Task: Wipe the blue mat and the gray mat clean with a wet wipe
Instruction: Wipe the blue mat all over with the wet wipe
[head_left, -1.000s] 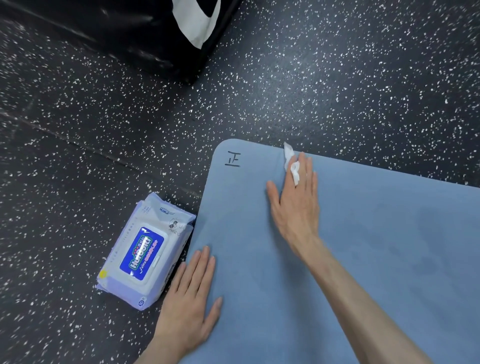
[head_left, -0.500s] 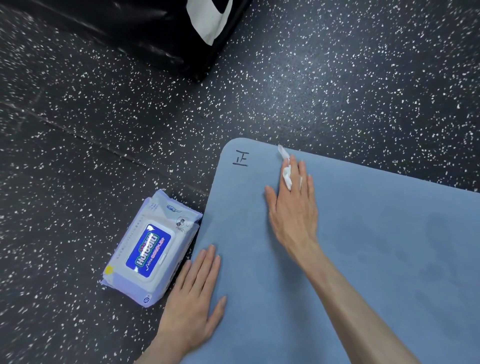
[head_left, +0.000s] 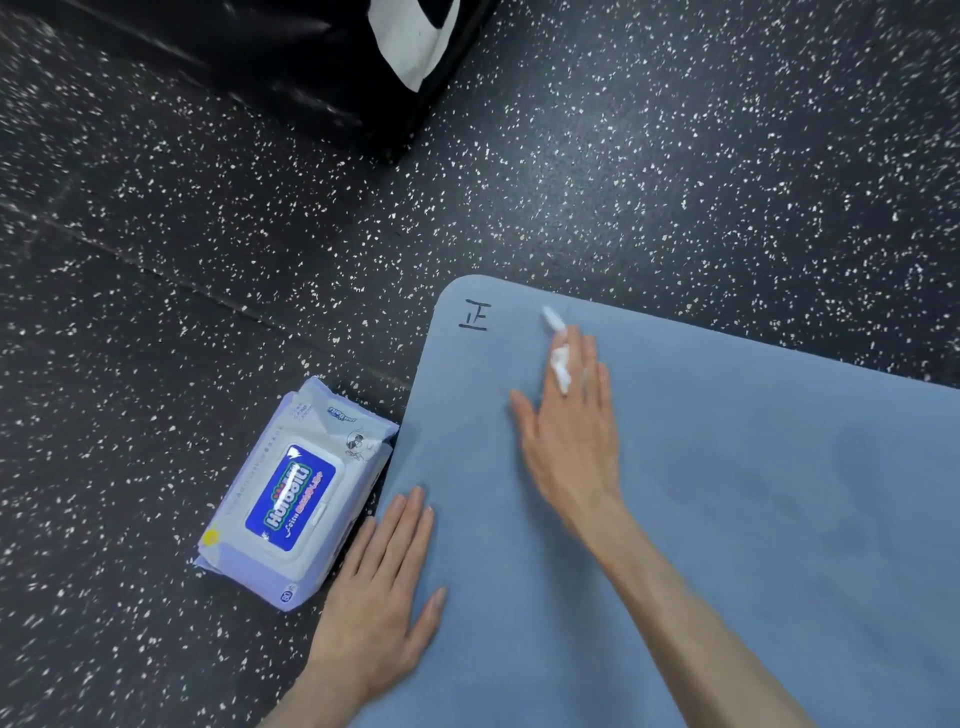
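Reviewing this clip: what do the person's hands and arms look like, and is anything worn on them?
Both arms are bare to the frame edge, with no sleeves showing. The left hand and right hand wear no gloves, and no rings, watch or bracelet show on either. The right hand is motion-blurred, so fine detail on its fingers is unclear.

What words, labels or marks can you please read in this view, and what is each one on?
"正": handwritten in black near the corner of the blue mat.
"Huiboini", roughly, the white brand lettering being tilted and soft: blue lid label of the wet wipe pack.
Pink script beside the brand and small print on the pack's wrapper: too small to read.
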